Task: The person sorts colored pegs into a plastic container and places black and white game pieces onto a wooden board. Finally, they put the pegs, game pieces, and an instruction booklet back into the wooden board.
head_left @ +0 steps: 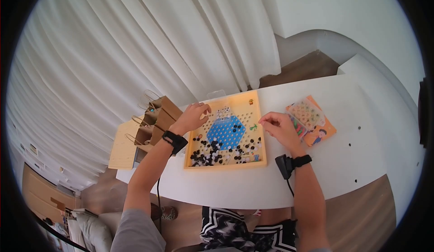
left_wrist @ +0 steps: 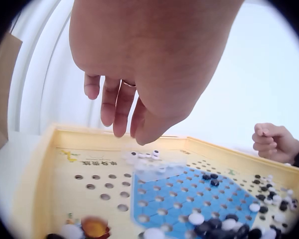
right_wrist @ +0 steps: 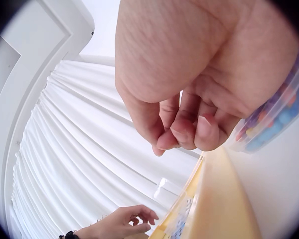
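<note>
My left hand (head_left: 194, 117) hovers over the far left part of a yellow pegboard-style game board (head_left: 262, 136). Its fingers hang loosely bent, and nothing shows between them in the left wrist view. Below its fingertips, a clear plastic container (left_wrist: 162, 173) with several white pieces sits at the edge of the blue hexagon (head_left: 225, 136). Just off the board's right rim, my right hand (head_left: 281, 129) is raised, fingers curled and thumb tip against the index finger; no object shows there. Black and white round pieces (head_left: 209, 154) lie heaped along the board's near side.
Right of the board, a clear box of coloured beads (head_left: 298, 126) lies on an orange booklet (head_left: 327, 132). Brown paper bags (head_left: 156, 116) and a wooden board (head_left: 122, 145) stand at the left of the white table (head_left: 343, 161). White curtains (head_left: 181, 35) hang behind.
</note>
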